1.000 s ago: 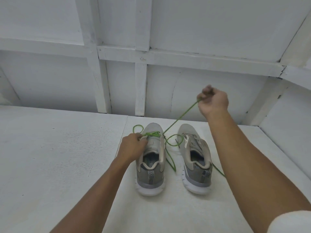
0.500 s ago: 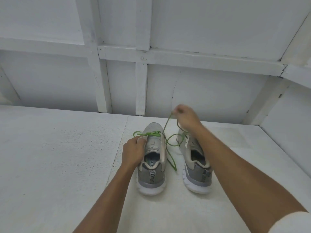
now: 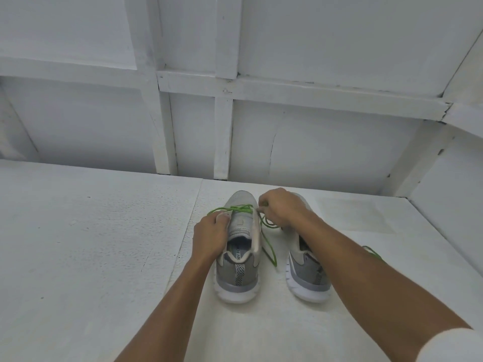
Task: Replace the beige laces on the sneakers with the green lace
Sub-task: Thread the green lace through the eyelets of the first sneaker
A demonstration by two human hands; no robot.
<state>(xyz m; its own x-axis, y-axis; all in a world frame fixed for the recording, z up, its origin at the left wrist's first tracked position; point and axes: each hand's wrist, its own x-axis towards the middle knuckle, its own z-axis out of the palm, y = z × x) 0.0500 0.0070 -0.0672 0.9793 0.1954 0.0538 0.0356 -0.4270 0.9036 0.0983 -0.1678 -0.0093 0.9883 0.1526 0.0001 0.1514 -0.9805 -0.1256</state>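
Head view, looking down at two sneakers standing side by side, a gap between them, on a white surface [image 3: 91,244] with a rough, pebbled paint finish. Both sneakers stand lengthwise from near to far: heels toward the person, rounded toes toward a white panelled wall [image 3: 326,152] with raised battens.

The left sneaker [image 3: 240,273] has a pale grey mesh upper, beige trim along the eyelet rows, a darker grey heel with a striped pull tab, and a thick white sole. The right sneaker [image 3: 305,278] matches it and is partly hidden by the right forearm.

The lace [image 3: 269,246] is a thin, round, bright green cord. It crosses the front of the left sneaker from side to side near the toe, with a small loop sticking out past the shoe's left edge. One strand trails down between the sneakers, toward the heels. Another short piece shows beyond the right forearm.

The left hand [image 3: 211,236] has its fingers curled around the left eyelet edge of the left sneaker, gripping it. The right hand [image 3: 282,210] is clenched just beside that shoe's right eyelet row, pinching the lace. A white sleeve [image 3: 449,346] shows at the bottom right corner.
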